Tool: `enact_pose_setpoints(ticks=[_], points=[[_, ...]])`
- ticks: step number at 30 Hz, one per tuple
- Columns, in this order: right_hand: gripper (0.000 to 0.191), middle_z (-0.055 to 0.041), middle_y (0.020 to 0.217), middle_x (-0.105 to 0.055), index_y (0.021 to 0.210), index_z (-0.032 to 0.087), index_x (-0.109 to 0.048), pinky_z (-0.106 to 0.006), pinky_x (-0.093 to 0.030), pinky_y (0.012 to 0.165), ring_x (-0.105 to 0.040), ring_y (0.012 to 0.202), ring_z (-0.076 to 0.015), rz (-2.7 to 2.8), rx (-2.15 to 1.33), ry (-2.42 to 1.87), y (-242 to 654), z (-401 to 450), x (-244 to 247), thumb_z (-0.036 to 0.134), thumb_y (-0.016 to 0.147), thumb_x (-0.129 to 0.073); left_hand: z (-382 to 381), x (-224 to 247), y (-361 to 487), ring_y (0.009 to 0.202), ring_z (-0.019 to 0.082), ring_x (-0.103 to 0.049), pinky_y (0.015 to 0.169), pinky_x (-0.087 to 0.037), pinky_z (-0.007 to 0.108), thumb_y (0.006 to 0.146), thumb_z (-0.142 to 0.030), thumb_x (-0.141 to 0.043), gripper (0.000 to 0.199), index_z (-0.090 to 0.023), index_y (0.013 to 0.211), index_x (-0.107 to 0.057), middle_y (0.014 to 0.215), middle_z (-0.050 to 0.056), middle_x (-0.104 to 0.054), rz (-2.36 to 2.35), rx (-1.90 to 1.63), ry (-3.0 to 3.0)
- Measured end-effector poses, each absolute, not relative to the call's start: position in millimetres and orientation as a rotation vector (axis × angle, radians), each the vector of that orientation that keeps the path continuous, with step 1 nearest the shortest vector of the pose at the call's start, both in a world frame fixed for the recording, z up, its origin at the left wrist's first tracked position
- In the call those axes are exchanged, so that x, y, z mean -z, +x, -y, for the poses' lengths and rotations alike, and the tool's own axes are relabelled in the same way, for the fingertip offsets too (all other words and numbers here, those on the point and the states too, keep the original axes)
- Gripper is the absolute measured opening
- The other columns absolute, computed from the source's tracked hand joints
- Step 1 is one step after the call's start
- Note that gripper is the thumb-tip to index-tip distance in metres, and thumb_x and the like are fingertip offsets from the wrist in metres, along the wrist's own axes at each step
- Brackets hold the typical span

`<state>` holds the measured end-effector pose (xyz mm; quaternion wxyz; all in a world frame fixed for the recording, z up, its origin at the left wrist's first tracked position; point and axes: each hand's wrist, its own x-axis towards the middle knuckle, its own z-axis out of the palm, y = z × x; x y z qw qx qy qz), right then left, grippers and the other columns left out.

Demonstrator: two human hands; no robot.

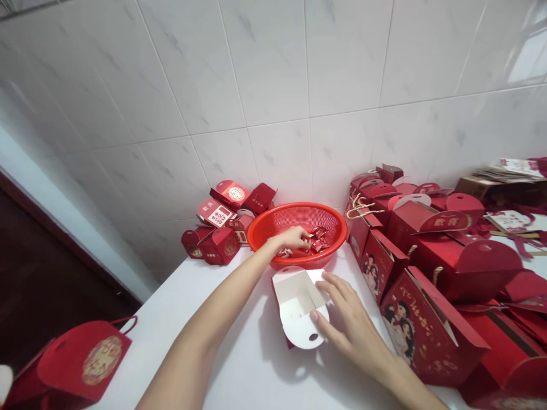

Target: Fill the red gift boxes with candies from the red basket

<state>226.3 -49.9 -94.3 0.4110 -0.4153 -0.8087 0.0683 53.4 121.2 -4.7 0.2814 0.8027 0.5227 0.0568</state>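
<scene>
Box [294, 291], red outside and white inside, stands open on a white table [239, 370], just on the near side of a red mesh basket [299, 213], its flaps folded outward. The right hand [352, 319] has its thumb and fingers spread apart, touching the flaps. The left hand [294, 238] reaches into the basket with fingers curled among small red wrapped pieces [319, 244]; whether they are closed on one cannot be told. The step in hand looks like gathering pieces from the basket. The next move seems to call for a secure pinch and a lift over the rim, with the box kept steady. Small red boxes [220, 245] are piled left of the basket; larger red boxes [431, 336], some with cord handles, crowd the right side. Another red box [81, 359] sits at lower left. Behind rises a wall [277, 74] of pale, grey-veined tiles, catching bright reflections at upper right.
</scene>
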Motion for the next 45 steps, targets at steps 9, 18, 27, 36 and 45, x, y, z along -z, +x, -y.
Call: enact_pose_setpoints(ticks=[9, 18, 27, 36, 45], points=[[0.036, -0.0177, 0.137, -0.058, 0.125, 0.018, -0.058, -0.049, -0.053, 0.101, -0.056, 0.13, -0.0315, 2.043, -0.197, -1.063, 227, 50, 95, 0.041, 0.097, -0.052, -129, 2, 25, 0.065, 0.011, -0.056, 0.065, -0.051, 0.025, 0.093, -0.037, -0.056, 0.033, -0.011, 0.099, -0.075, 0.086, 0.007, -0.07, -1.244, -0.562, 1.797], [0.036, -0.0168, 0.137, -0.058, 0.127, 0.02, -0.056, -0.048, -0.054, 0.1, -0.056, 0.13, -0.0313, 2.049, -0.222, -1.052, 227, 50, 94, 0.041, 0.098, -0.052, -152, 2, -4, 0.065, 0.011, -0.063, 0.063, -0.05, 0.022, 0.081, -0.042, -0.075, 0.031, -0.017, 0.098, -0.071, 0.08, 0.004, -0.069, -1.528, -0.776, 1.763], [0.037, -0.0176, 0.138, -0.057, 0.128, 0.019, -0.055, -0.05, -0.054, 0.1, -0.055, 0.13, -0.0319, 2.069, -0.227, -1.063, 227, 50, 95, 0.041, 0.099, -0.051, -162, 18, -17, 0.078, 0.016, -0.067, 0.074, -0.055, 0.032, 0.083, -0.025, -0.075, 0.015, -0.013, 0.082, -0.066, 0.083, 0.002, -0.07, -1.912, -0.255, 1.91], [0.041, -0.0178, 0.141, -0.055, 0.132, 0.02, -0.053, -0.051, -0.053, 0.103, -0.053, 0.132, -0.0321, 2.059, -0.268, -1.084, 228, 49, 97, 0.044, 0.099, -0.05, -156, 12, -15, 0.071, 0.02, -0.066, 0.059, -0.045, 0.023, 0.048, -0.016, -0.082, 0.028, -0.016, 0.074, -0.07, 0.068, 0.0, -0.069, -1.761, -0.107, 2.003], [0.047, -0.0163, 0.157, -0.034, 0.138, 0.024, -0.047, -0.049, -0.048, 0.109, -0.043, 0.142, -0.0325, 1.985, -0.388, -1.107, 227, 50, 103, 0.048, 0.099, -0.049, -113, -54, -1, 0.087, 0.022, -0.066, 0.071, -0.047, 0.027, 0.067, -0.024, -0.075, 0.034, -0.013, 0.099, -0.068, 0.092, 0.006, -0.071, -1.428, -0.479, 2.148]])
